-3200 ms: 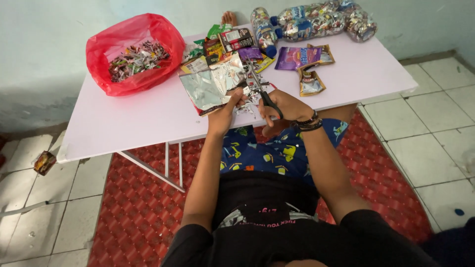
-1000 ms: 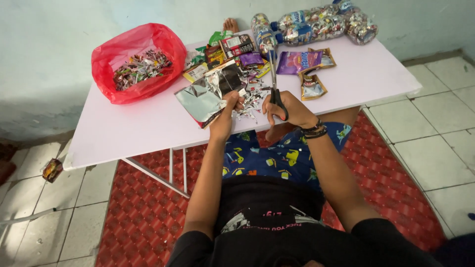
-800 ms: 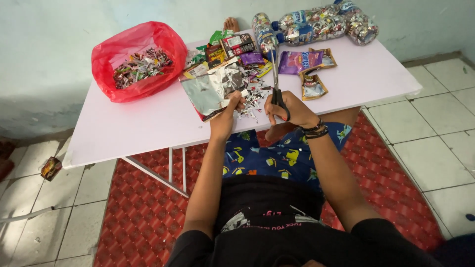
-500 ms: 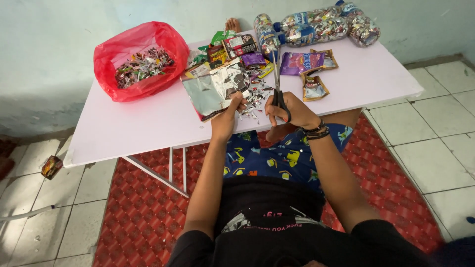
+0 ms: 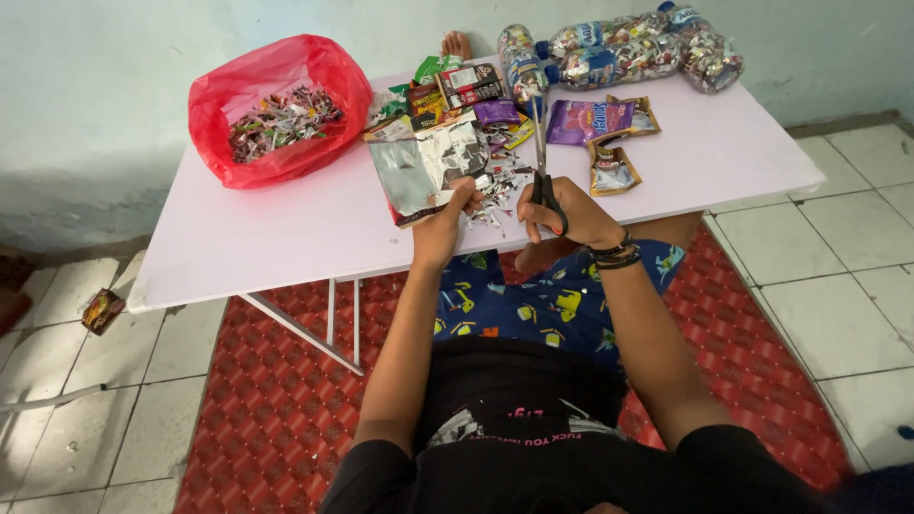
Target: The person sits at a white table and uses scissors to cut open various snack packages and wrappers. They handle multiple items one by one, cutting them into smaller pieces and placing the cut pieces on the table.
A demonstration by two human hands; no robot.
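Now the left hand (image 5: 440, 231) has lifted the silver wrapper (image 5: 426, 169) it pinches; the right hand (image 5: 569, 211), fingers through the scissors (image 5: 541, 152), points the blades upward.

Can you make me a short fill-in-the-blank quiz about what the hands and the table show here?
1. The right hand holds a pair of ____.
2. The left hand grips an opened wrapper whose inner side is ____ in colour.
3. The cut wrapper scraps sit in a ____ plastic bag.
4. The stuffed plastic bottles lie at the table's far ____ corner.

Missing words: scissors; silver; red; right
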